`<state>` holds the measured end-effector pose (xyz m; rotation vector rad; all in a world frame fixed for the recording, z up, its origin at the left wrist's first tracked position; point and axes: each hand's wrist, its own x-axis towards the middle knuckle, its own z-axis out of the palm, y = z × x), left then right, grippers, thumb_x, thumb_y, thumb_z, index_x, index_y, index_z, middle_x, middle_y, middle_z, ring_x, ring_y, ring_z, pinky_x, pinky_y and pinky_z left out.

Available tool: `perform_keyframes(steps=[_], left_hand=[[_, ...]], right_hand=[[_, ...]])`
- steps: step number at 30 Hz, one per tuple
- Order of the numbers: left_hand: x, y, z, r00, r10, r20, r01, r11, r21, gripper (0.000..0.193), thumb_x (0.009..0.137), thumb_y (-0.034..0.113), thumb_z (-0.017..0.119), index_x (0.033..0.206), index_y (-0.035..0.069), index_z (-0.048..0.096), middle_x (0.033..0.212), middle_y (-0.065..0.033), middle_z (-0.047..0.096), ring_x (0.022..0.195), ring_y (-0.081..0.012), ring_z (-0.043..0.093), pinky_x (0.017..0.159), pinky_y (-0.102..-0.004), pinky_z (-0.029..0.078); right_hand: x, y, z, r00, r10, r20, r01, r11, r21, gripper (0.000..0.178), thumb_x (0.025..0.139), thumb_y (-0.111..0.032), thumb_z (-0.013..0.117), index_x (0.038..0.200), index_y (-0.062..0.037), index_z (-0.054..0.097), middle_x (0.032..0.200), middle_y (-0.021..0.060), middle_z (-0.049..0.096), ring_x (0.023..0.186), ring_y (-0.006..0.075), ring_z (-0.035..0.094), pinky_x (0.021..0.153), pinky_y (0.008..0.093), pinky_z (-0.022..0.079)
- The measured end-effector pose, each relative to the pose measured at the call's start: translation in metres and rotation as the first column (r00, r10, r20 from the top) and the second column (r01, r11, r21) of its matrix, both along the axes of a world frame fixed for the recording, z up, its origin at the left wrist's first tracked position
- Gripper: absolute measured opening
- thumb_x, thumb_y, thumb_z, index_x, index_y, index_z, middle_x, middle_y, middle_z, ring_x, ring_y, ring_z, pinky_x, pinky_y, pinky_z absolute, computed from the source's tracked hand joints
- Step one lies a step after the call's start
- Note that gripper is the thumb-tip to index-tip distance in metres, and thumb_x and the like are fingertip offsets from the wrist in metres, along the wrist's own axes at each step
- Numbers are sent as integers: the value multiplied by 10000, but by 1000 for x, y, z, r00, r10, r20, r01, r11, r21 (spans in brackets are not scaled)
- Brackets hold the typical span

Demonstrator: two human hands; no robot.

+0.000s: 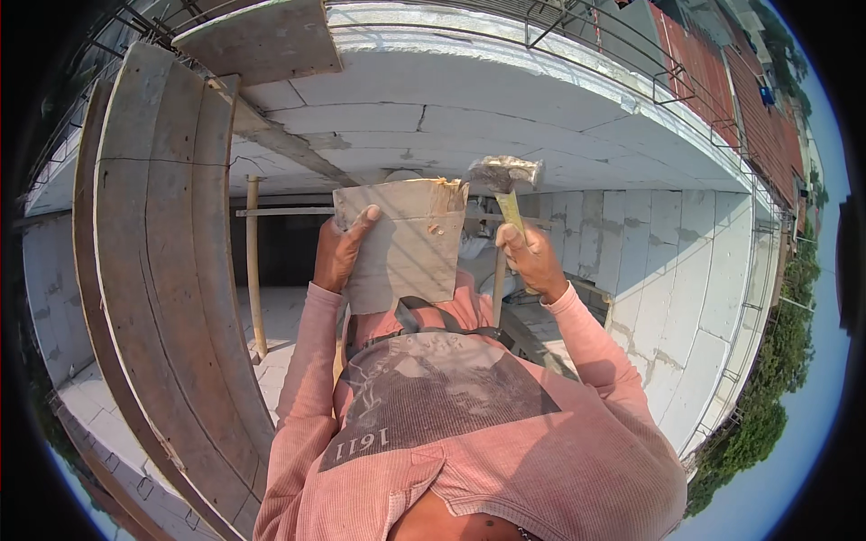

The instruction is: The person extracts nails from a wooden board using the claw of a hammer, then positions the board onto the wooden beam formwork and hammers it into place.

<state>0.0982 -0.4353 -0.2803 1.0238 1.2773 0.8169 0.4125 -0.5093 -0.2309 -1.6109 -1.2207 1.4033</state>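
Observation:
My left hand grips the left edge of a flat, greyish-brown piece of board, its thumb lying across the face. The board is held up in front of my waist, and its upper right corner is chipped, with raw wood showing. My right hand is closed round the yellow handle of a hammer. The worn, pale-crusted hammer head is raised just right of that chipped corner. I cannot tell whether the two touch.
Long wooden form boards stand along the left, beside an upright wooden post. A panel lies at the upper left. Pale block walls surround me, with thin steel bars along the upper edge.

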Motion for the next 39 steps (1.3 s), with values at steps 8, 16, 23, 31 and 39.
perform_keyframes(steps=[8, 16, 23, 31, 39], left_hand=[[7, 11, 18, 992, -125, -7, 125, 991, -38, 560, 879, 507, 768, 1085, -11, 707, 930, -20, 697, 827, -100, 624, 753, -282, 526], [5, 13, 11, 991, -120, 57, 122, 992, -20, 529, 888, 486, 765, 1092, 2, 703, 959, -15, 690, 861, -98, 611, 788, -283, 516], [5, 17, 3, 986, -152, 70, 152, 988, -2, 512, 879, 473, 778, 1040, -6, 700, 911, -14, 685, 819, -96, 615, 754, -279, 522], [2, 16, 5, 986, -166, 28, 166, 986, -13, 556, 848, 494, 799, 1039, -18, 696, 908, -29, 692, 810, -106, 631, 745, -287, 533], [-17, -1, -17, 991, -100, 83, 96, 994, 56, 543, 847, 466, 813, 1064, -19, 698, 948, -48, 717, 843, -118, 656, 761, -290, 536]], right_hand=[[43, 35, 44, 990, 75, -121, -114, 926, -360, 527, 1031, -598, 476, 828, -112, 478, 607, -100, 310, 474, 8, 257, 420, 197, 203], [38, 46, 43, 986, 79, -145, -132, 903, -409, 541, 1017, -634, 468, 832, -126, 459, 610, -107, 297, 469, 7, 257, 412, 199, 197], [33, 46, 54, 988, 119, -101, -151, 892, -425, 558, 999, -655, 485, 814, -129, 467, 602, -105, 315, 461, 6, 271, 397, 204, 221], [38, 54, 62, 969, 231, 82, -180, 898, -401, 600, 984, -680, 490, 815, -104, 521, 625, -80, 372, 500, 23, 345, 435, 212, 296], [22, 29, 32, 967, 248, -50, -253, 957, -142, 621, 1003, -670, 460, 809, -83, 514, 642, -56, 364, 554, 51, 364, 487, 231, 316]])
